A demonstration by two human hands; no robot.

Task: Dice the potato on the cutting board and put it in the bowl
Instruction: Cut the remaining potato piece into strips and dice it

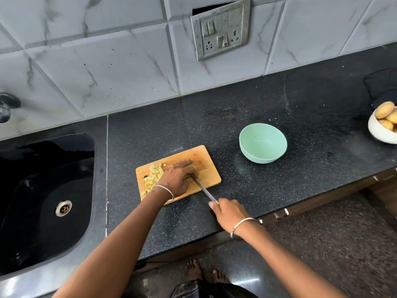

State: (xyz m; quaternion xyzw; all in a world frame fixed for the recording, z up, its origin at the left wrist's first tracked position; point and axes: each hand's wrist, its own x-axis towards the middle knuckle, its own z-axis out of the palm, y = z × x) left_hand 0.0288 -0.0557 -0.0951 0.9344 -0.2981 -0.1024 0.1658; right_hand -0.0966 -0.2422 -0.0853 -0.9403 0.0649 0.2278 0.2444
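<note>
**Knife in the potato on the board, green bowl waiting empty**

The left grip (178,179) lies over the uncut remainder of the potato (192,167) near the middle of the cutting board (211,176). Its fingers reach across the top of the piece and its thumb sits on the near side, so it grasps the potato against the wood. A ring shows on one finger and a thin bangle circles the wrist.

The right grip (229,214) is clenched round the handle of the knife (203,190), thumb laid forward along the top. The handle itself is hidden inside the fist. The blade runs from there up and to the left, its far end meeting the potato just beside the left thumb. This wrist carries a bangle too.

A heap of diced pieces (153,177) sits on the left part of the board, touching the left wrist. The board rests on the dark speckled desk (279,104). The green bowl (257,157) stands upright to the right of the board, apart from it, with nothing inside.

At the far right edge a white bowl (378,134) holds whole potatoes (384,109). A black sink (43,190) is set into the desk on the left, and a switch panel (221,31) hangs on the tiled wall.
</note>
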